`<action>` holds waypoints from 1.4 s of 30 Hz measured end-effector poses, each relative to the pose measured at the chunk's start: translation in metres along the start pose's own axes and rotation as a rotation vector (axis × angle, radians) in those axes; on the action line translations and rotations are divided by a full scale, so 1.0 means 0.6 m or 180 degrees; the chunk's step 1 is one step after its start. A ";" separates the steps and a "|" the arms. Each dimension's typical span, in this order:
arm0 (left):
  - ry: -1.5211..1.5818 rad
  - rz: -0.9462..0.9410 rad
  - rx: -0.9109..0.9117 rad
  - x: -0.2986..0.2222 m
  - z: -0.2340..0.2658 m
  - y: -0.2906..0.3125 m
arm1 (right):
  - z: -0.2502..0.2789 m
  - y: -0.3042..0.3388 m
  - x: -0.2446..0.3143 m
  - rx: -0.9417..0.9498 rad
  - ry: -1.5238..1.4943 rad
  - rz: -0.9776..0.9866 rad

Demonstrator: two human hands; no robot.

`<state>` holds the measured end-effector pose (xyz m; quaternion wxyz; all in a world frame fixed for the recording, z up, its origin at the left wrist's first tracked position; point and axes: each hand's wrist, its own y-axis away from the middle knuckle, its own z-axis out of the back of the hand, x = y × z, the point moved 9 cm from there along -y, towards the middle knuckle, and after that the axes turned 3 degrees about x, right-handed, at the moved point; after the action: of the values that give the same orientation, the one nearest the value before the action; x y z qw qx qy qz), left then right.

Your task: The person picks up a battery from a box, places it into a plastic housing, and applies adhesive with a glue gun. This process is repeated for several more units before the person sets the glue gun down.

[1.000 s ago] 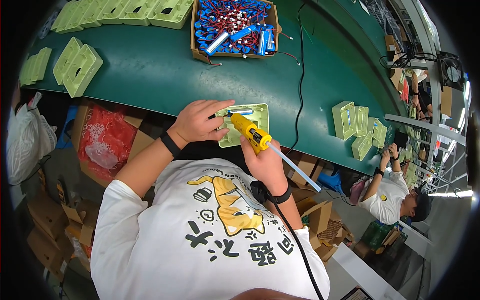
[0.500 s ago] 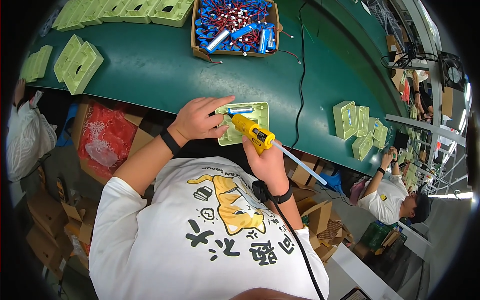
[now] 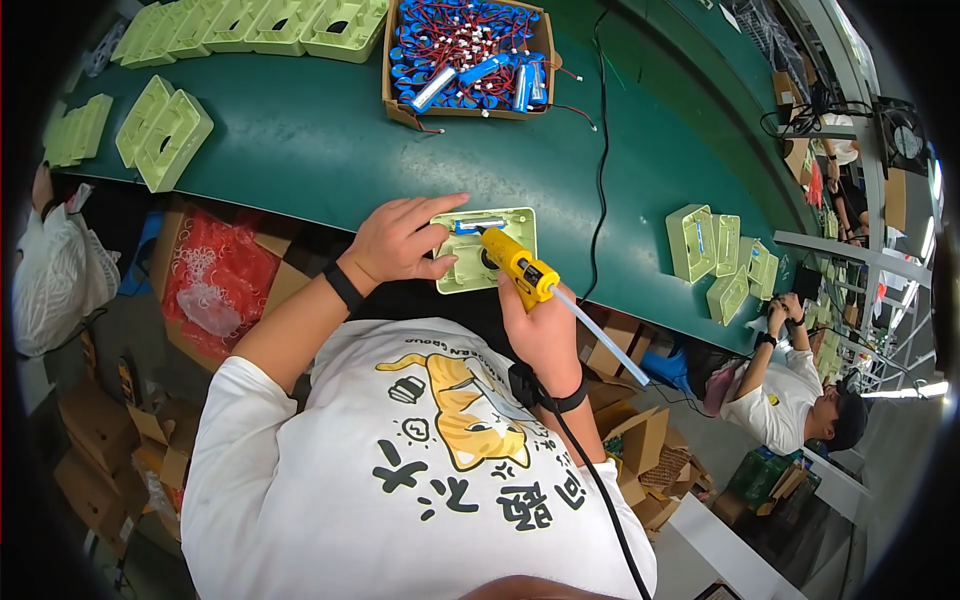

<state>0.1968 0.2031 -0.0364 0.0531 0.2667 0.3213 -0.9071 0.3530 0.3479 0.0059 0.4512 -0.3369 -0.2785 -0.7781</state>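
Note:
A shallow light-green plastic housing (image 3: 518, 270) lies at the near edge of the green table in front of me. Inside it, along the far wall, sits a blue cylindrical battery (image 3: 480, 224). My left hand (image 3: 400, 238) grips the housing's left side, one finger stretched along its far rim and the thumb at the near left. In my right hand (image 3: 542, 335) is a yellow hot glue gun (image 3: 519, 265), its nozzle close to the battery's near side. A pale glue stick (image 3: 600, 335) sticks out of the gun's back end. The gun's body hides part of the housing's inside.
A cardboard box (image 3: 470, 112) of blue batteries with red and black leads stands at the far side. Green housings (image 3: 165, 135) stand at left, more (image 3: 690, 243) at right. A black cable (image 3: 600, 180) crosses the table. A co-worker (image 3: 785, 400) sits at right.
The glue gun and my right hand have shifted slightly right and nearer to me, the nozzle moving rightward along the battery. My left hand stays at the housing.

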 end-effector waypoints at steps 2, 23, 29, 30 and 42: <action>-0.0003 0.0061 0.0016 0.010 -0.006 0.011 | 0.003 0.000 -0.005 -0.0039 -0.0040 -0.0055; 0.0505 0.0961 0.0227 -0.061 -0.229 -0.298 | 0.071 0.109 -0.109 -0.0042 -0.4660 0.0049; 0.0702 0.0266 0.0047 -0.059 -0.240 -0.311 | 0.079 0.134 -0.158 -0.0490 -0.4627 -0.0018; 0.0316 0.0106 -0.0106 -0.062 -0.205 -0.289 | 0.075 0.137 -0.164 -0.0415 -0.4638 -0.0018; -0.2468 0.1755 -0.1371 0.208 0.403 0.048 | 0.085 0.037 -0.247 -0.0671 -0.4213 0.0142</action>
<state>-0.0106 0.0421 0.0405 0.4587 -0.0311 0.3752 -0.8049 0.4408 0.4523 -0.0746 0.1659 -0.7909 -0.4120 -0.4209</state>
